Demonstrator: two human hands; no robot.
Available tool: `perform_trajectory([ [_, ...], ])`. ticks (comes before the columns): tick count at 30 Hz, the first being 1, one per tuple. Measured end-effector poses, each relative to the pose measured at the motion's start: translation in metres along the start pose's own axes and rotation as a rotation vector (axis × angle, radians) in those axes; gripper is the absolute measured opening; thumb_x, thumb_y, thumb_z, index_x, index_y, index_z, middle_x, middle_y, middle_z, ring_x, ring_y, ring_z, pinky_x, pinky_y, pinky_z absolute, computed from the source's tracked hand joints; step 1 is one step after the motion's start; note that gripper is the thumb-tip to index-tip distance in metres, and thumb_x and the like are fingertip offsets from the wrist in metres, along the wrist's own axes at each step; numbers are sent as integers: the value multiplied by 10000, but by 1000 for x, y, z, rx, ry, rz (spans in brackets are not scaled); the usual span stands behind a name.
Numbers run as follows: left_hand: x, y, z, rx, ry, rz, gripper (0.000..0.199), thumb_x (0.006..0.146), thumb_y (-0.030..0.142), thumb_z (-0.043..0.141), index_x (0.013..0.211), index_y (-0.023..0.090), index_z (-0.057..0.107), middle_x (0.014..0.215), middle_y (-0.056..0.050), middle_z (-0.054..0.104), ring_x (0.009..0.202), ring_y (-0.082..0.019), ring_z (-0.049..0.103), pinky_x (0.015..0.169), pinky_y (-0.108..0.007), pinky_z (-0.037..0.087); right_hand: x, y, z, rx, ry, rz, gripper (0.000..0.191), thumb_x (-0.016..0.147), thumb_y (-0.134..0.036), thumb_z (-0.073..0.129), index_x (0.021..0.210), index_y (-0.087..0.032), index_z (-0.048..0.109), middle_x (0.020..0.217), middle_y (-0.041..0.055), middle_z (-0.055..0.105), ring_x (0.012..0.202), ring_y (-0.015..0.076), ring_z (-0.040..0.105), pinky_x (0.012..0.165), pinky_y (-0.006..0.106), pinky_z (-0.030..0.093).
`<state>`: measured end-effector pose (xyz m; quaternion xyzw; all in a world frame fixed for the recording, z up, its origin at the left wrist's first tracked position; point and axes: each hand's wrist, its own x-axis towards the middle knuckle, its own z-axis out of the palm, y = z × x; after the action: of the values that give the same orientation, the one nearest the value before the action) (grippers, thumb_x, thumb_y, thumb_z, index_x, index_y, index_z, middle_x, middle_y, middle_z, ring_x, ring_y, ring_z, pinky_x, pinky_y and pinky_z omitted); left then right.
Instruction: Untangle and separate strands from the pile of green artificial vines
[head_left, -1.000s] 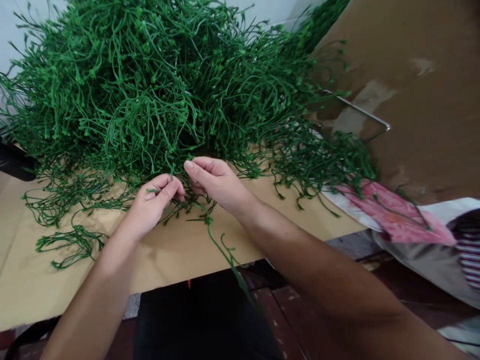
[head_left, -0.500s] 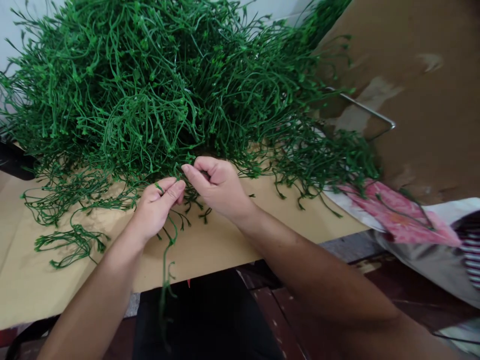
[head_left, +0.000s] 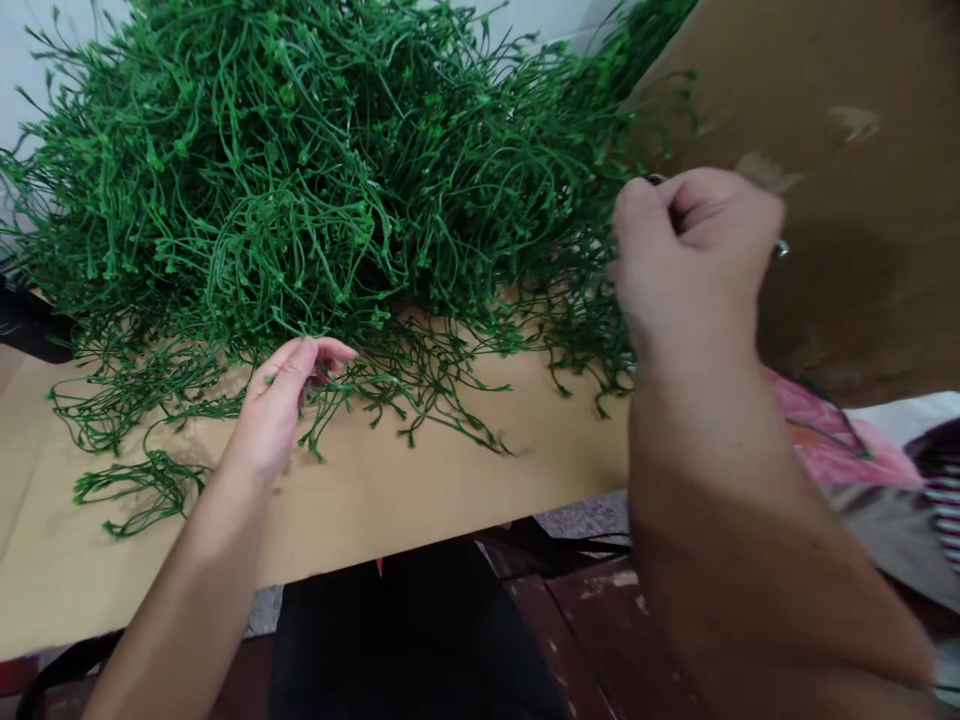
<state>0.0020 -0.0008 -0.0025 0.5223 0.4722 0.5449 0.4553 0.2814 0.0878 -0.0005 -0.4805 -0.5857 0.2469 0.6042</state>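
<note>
A large heap of thin green artificial stems (head_left: 300, 170) fills the back of the cardboard-covered table (head_left: 450, 490). At the front edge of the heap is my left hand (head_left: 277, 400), its thumb and fingers pinched together around a green stem whose sprigs show beside the fingers. My right hand (head_left: 697, 240) is raised at the right end of the heap, in front of the brown cardboard, with its fingers curled closed. Whatever it holds, if anything, is hidden. The metal rod behind it shows only at its tip (head_left: 781, 249).
Small loose green sprigs (head_left: 146, 490) lie at the left of the table. A dark object (head_left: 34, 320) sits at the left edge. Upright brown cardboard (head_left: 847, 220) stands at the right, above a pink cloth (head_left: 847, 440). Something black (head_left: 412, 640) is below the table edge.
My right hand has moved away from my left hand, up and to the right, and now covers most of the metal rod. My left hand has shifted slightly left; the stem hanging below it is gone from there.
</note>
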Motion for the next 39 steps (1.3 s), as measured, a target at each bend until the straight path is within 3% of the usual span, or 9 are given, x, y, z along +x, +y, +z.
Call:
perform_trajectory([
  [3,-1,3,-2,-25,32,-52,272,827,401,526,893,200,696,818,-24,625,700,-102,516,588,-209,403,18,34,-31,-543,154,-252,276,774,-347,639,572,-227,493,552,-6,361,591,139,346,586,301,260],
  [7,0,5,-2,-91,52,-94,287,810,405,544,952,199,684,818,-28,615,681,-95,512,557,-197,407,5,41,-32,-699,237,-482,206,737,-342,681,888,-214,623,747,68,503,889,269,467,788,449,347],
  [10,1,3,-1,-111,35,-111,308,806,409,544,998,200,666,855,-37,620,691,-99,516,564,-204,423,-25,2,0,-604,-19,-432,200,842,-345,544,940,-186,616,851,115,556,874,250,515,742,427,411],
  [15,2,2,-2,-135,46,-131,369,785,437,564,1053,193,635,932,-50,616,749,-110,531,595,-215,441,-61,-69,46,-410,-204,-635,129,863,-297,505,841,-202,589,875,70,581,908,222,550,805,419,428],
  [20,-4,5,1,-157,23,-155,496,789,534,513,1163,210,556,1099,-69,569,948,-163,539,737,-272,460,-75,-82,65,-472,-653,-656,216,855,-357,518,892,-156,586,861,91,598,820,211,558,716,359,448],
  [26,-9,7,4,-187,-55,-177,626,757,602,512,1258,227,480,1237,-72,494,1137,-227,488,912,-349,428,-86,-69,96,-635,-723,-535,208,836,-242,514,967,-95,580,896,133,586,807,233,541,697,370,421],
  [30,-9,5,-1,-166,-84,-149,604,772,556,532,1282,238,483,1250,-65,524,1196,-243,465,997,-386,376,-82,-59,100,-246,-675,-350,136,860,-210,452,836,-142,567,783,60,555,700,146,516,642,294,416],
  [35,-6,4,-3,-104,-149,-108,468,692,403,695,1118,219,632,1150,-50,632,1139,-217,528,1000,-362,383,-76,-49,96,418,-614,117,205,826,-383,548,767,-189,516,678,-11,510,590,90,496,561,243,438],
  [39,-4,2,0,-94,-162,-129,367,662,413,721,968,213,690,1017,-39,686,993,-181,597,905,-325,448,-76,-50,94,624,-607,332,266,722,-428,669,759,-198,542,672,-22,541,549,76,495,521,230,450],
])
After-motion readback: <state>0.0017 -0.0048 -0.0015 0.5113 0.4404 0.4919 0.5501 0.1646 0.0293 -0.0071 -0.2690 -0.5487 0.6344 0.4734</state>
